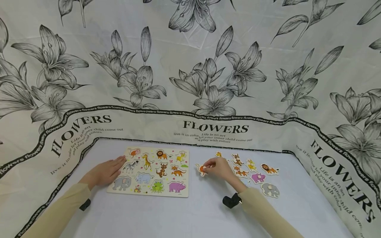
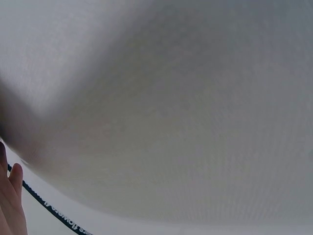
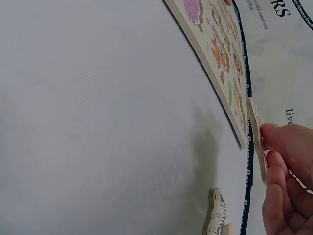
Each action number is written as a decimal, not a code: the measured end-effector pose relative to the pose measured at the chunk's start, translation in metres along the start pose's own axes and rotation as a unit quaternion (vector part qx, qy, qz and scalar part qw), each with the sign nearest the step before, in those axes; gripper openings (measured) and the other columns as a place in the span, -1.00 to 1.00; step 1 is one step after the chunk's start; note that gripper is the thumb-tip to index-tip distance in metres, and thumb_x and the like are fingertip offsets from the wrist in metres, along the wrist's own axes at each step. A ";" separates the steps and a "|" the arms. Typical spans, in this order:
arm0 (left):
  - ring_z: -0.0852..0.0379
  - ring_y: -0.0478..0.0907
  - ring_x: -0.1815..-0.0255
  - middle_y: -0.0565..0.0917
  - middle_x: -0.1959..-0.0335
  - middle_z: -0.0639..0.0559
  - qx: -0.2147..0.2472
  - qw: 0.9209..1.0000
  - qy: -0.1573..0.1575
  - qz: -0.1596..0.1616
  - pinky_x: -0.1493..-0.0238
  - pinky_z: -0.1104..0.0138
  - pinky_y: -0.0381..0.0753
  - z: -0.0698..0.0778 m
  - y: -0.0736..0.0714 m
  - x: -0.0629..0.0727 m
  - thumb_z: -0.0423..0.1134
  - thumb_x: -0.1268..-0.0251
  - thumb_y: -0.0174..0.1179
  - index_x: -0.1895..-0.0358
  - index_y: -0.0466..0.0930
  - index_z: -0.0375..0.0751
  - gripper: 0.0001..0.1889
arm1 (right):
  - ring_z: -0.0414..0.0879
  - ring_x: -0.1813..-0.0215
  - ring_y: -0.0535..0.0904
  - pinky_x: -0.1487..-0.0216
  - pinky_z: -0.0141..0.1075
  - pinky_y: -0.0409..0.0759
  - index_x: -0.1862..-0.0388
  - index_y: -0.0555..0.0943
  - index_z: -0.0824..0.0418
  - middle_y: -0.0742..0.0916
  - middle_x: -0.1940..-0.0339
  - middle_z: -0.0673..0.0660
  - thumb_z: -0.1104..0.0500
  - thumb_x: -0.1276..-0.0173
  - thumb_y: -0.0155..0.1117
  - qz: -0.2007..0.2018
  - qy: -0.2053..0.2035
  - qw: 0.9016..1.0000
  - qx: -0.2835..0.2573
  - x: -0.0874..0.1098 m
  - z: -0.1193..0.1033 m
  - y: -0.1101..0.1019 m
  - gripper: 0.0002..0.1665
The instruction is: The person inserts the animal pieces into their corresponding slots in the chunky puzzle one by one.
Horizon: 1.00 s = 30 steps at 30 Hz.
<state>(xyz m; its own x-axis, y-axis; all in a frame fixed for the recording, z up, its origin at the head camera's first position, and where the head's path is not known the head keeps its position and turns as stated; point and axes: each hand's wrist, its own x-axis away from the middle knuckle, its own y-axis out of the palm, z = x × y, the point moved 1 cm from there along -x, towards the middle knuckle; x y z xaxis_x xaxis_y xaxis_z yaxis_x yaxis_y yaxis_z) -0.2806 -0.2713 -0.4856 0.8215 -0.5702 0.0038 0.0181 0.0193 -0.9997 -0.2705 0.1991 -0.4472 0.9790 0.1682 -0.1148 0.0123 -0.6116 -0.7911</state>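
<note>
My right hand (image 1: 218, 168) pinches an orange monkey puzzle piece (image 1: 200, 169) by its edge. The right wrist view has that piece (image 3: 257, 139) edge-on between thumb and fingers, raised over the table. To its left lies a wooden animal puzzle board (image 1: 186, 175) with shaped recesses printed with a monkey, zebra, giraffe, lion and other animals. My left hand (image 1: 105, 171) rests on the board's left edge, its fingers straight and close together. In the left wrist view only part of that hand (image 2: 12, 200) shows at the lower left corner.
Several loose animal pieces lie right of my right hand, among them a lion (image 1: 269, 169), a purple hippo (image 1: 257, 178), a grey elephant (image 1: 270, 190) and a kangaroo (image 1: 237, 160). A zebra piece (image 3: 217, 213) shows in the right wrist view. Flower-printed cloth (image 1: 214, 132) hangs behind the white table (image 1: 166, 218).
</note>
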 end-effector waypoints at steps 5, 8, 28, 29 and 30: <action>-0.23 0.17 -0.48 0.19 -0.48 -0.27 0.004 1.000 -0.003 -0.004 -0.43 -0.06 0.28 -0.001 -0.001 0.000 -0.11 -0.49 -0.13 -0.43 0.16 -0.40 -0.42 | -0.25 0.50 0.45 0.52 -0.45 0.40 0.38 0.76 0.16 0.73 0.52 -0.03 0.15 -0.09 0.49 -0.006 -0.017 1.000 -0.006 -0.008 -0.011 0.005 -0.87; -0.23 0.17 -0.48 0.19 -0.49 -0.27 0.006 1.000 -0.003 -0.004 -0.43 -0.06 0.27 -0.001 0.000 0.000 -0.10 -0.49 -0.13 -0.44 0.15 -0.39 -0.42 | -0.25 0.51 0.47 0.53 -0.45 0.41 0.38 0.77 0.16 0.75 0.51 -0.02 0.15 -0.09 0.49 -0.013 -0.020 1.000 -0.012 -0.013 -0.016 0.008 -0.87; -0.25 0.13 -0.49 0.15 -0.50 -0.27 0.017 1.000 -0.004 -0.011 -0.44 -0.08 0.25 -0.001 0.001 -0.001 -0.10 -0.50 -0.16 -0.44 0.13 -0.39 -0.42 | -0.27 0.50 0.52 0.54 -0.46 0.45 0.34 0.77 0.17 0.78 0.43 0.03 0.11 -0.10 0.50 -0.040 -0.064 0.996 -0.056 -0.039 -0.063 0.043 -0.83; -0.25 0.13 -0.49 0.15 -0.50 -0.27 0.018 1.000 -0.004 -0.012 -0.44 -0.08 0.25 -0.001 0.001 -0.001 -0.10 -0.50 -0.16 -0.44 0.13 -0.39 -0.41 | -0.27 0.50 0.52 0.54 -0.46 0.46 0.34 0.77 0.17 0.78 0.43 0.04 0.12 -0.10 0.50 -0.042 -0.065 0.995 -0.057 -0.040 -0.065 0.045 -0.83; -0.25 0.13 -0.49 0.15 -0.50 -0.27 0.018 1.000 -0.005 -0.013 -0.44 -0.08 0.24 -0.001 0.001 -0.001 -0.10 -0.50 -0.16 -0.44 0.13 -0.39 -0.41 | -0.28 0.50 0.53 0.54 -0.47 0.46 0.34 0.77 0.16 0.79 0.43 0.04 0.12 -0.10 0.50 -0.044 -0.067 0.995 -0.057 -0.041 -0.067 0.047 -0.83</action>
<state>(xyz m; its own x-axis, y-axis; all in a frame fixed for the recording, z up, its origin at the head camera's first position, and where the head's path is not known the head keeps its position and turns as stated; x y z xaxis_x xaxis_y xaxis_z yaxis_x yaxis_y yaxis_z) -0.2817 -0.2718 -0.4861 0.8258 -0.5631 0.0303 0.0598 0.0339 -0.9976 -0.2965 0.1118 -0.4393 0.9374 0.3221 -0.1325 0.1279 -0.6721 -0.7293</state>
